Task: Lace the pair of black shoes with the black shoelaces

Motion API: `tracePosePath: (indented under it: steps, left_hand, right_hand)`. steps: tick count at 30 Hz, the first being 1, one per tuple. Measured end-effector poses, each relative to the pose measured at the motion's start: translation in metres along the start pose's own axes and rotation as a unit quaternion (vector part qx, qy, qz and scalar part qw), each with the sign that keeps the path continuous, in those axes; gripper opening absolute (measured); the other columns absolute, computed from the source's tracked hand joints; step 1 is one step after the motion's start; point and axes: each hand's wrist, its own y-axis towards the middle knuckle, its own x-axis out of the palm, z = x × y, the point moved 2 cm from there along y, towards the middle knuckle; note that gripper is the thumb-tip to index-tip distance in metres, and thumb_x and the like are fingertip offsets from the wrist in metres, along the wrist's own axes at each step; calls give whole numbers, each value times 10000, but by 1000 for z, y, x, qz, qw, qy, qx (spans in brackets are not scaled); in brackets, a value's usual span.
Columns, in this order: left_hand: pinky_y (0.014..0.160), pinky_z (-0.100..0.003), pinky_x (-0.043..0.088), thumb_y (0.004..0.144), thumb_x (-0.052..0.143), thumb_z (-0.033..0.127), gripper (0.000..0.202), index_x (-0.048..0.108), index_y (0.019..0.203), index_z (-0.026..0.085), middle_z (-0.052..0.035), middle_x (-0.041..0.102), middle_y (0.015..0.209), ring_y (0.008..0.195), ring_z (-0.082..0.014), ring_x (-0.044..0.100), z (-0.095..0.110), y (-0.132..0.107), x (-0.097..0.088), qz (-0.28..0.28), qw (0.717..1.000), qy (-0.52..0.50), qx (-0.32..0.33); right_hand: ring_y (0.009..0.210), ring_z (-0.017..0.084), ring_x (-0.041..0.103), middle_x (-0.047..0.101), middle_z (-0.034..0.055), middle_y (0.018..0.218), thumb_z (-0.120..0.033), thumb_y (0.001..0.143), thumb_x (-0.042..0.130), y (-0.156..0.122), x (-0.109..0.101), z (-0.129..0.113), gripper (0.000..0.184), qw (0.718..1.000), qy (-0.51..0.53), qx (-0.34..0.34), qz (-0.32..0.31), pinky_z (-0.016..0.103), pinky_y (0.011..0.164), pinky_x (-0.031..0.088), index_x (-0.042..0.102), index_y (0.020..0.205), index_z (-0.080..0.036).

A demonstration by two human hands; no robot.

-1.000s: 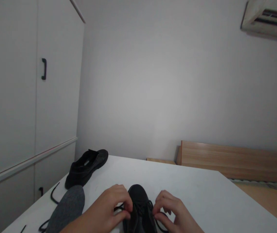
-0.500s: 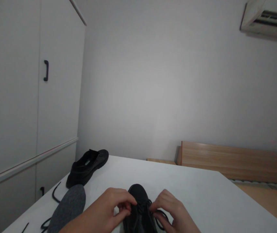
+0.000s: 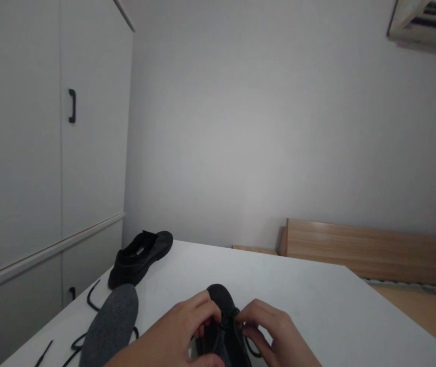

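Observation:
A black shoe lies in front of me on the white table, its toe pointing away and its lower part cut off by the frame. My left hand is closed on the shoe's left side near the lace holes, fingers curled over the edge. At the right row of lace holes, my right hand pinches the black shoelace with thumb and forefinger. Part of that lace loops below the right fingers. The exact grip of both fingertips is partly hidden against the black shoe.
Another black shoe, with no lace visible in it, stands at the table's far left edge. A grey insole lies nearer, over a loose black lace. A white cupboard borders the left; a wooden headboard stands beyond the table.
My left hand has shifted slightly right and closed further over the shoe's side. The right hand stays near the lace holes, and less lace loop shows. The camera view has tilted slightly.

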Motion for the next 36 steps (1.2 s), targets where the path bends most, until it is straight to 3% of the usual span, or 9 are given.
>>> tracePosePath:
  steps: [7,14,17,19,21,25,31,36]
  left_hand:
    - [704,-241,425,701,545,36,313,622,936,229,-11,566,948,813,-159,562,-3,0,11,29,999,36,22]
    - [675,-245,420,645,527,7,292,616,846,199,-26,563,940,796,-160,575,-10,6,17,55,996,76,0]
    - [669,-247,424,682,542,35,240,617,843,196,-33,564,943,792,-162,575,-13,7,18,48,996,77,-10]
    - [664,-249,422,693,552,45,219,618,837,195,-33,565,938,788,-164,574,-14,7,20,42,996,79,-16]
    - [661,-248,418,696,558,42,209,616,825,195,-31,567,933,788,-164,574,-14,7,22,42,996,81,-19]
    - [666,-235,418,695,548,9,222,615,808,189,-28,573,945,808,-163,577,-12,8,24,55,995,75,-19]
    - [675,-227,414,689,506,-41,256,611,796,166,-26,559,891,784,-157,580,-15,14,22,88,993,74,-29]
    - [671,-232,421,711,504,-33,246,636,796,156,-35,554,855,771,-168,585,-23,19,23,115,990,73,-26]
  right_hand:
    - [797,209,599,678,46,803,-75,883,520,3,-2,-3,177,998,-64,-20,8,296,690,444,636,854,-206]
    - [780,181,637,678,61,850,-140,925,475,1,0,-6,192,1000,-11,7,-10,260,690,473,658,946,-196]
    - [776,189,628,654,67,861,-236,918,563,3,-2,-12,160,999,-6,17,-30,270,704,485,666,1029,-183]
    - [794,210,625,635,76,886,-288,854,675,4,-1,-16,278,998,-24,24,-62,291,715,493,667,1107,-173]
    - [807,225,628,618,83,908,-250,799,719,6,1,-17,381,994,-56,31,-90,301,713,499,663,1167,-169]
    - [791,206,640,615,63,928,-50,745,618,9,10,-16,414,982,-147,55,-107,269,686,499,701,1111,-226]
    - [805,227,687,668,75,994,-40,785,620,18,29,-9,303,941,-311,100,-89,257,647,524,717,993,-237]
    - [865,265,703,695,107,1015,50,766,556,29,39,-6,352,907,-410,90,-33,266,610,531,724,929,-211]
